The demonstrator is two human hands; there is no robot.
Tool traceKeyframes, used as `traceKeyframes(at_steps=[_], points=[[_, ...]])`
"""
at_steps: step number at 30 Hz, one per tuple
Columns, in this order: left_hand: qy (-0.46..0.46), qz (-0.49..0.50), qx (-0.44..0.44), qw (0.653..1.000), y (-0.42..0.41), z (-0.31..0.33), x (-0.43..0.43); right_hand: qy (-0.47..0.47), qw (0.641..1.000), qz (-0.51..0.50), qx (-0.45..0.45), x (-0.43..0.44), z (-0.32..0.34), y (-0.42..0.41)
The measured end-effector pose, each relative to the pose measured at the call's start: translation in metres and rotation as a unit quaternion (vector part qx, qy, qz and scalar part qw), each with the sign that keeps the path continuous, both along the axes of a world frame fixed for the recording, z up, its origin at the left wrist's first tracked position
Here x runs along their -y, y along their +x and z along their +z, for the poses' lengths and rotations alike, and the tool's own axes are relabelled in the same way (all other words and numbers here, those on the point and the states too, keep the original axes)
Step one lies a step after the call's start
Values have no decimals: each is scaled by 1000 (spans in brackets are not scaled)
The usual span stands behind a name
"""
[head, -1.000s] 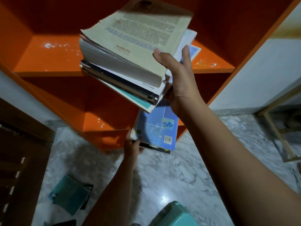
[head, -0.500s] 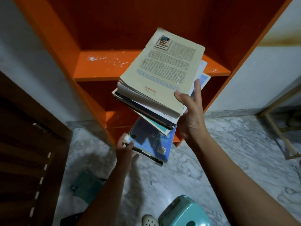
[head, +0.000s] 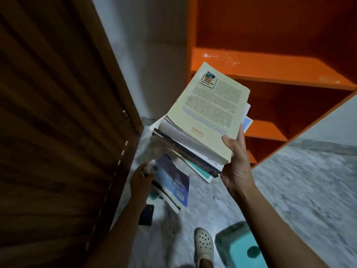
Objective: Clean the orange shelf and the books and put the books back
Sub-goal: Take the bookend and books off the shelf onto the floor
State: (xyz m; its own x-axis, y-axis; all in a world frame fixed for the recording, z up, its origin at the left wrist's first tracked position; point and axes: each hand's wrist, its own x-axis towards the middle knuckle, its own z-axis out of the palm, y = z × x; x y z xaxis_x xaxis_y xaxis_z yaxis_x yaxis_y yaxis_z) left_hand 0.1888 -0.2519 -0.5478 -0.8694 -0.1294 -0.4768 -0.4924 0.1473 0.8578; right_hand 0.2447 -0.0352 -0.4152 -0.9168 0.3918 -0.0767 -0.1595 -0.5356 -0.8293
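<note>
gripping the book stack (head: 208,117), right hand (head: 236,171); left hand (head: 140,180) seemingly pinches blurred blue book (head: 172,182).

Blurred grip of the left hand (head: 140,181) behind the blue book (head: 171,178)

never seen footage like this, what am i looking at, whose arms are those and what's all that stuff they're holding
No machine here: these are a person's two bare arms, filmed by a wide-angle camera worn on their head, looking forward and down. The right hand grips a tilted stack of books, a cream-covered one on top. The left hand, lower down, holds a blue book with another beneath it. Behind stands the orange shelf, with white specks on its upper board. Below is a marble floor with a teal stool and the person's pale shoe. A dark wooden door fills the left side.
</note>
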Motion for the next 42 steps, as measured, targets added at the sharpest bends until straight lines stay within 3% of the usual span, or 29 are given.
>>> traceKeyframes(at_steps=[12,21,24,29,34,42], points=[[-18,189,13,982,14,-1,137,12,974,190,119,98,-72,-49],[-42,250,8,967,-3,-33,132,77,928,290,220,87,-146,-113],[-44,317,29,947,-14,-35,114,62,923,313,217,74,-168,-130],[-72,354,-22,932,-13,-69,95,61,902,381,193,49,-202,-151],[-68,410,-72,907,4,-113,81,61,896,388,209,33,-252,-161],[-100,403,-102,904,28,-192,88,109,889,374,242,36,-381,-156]])
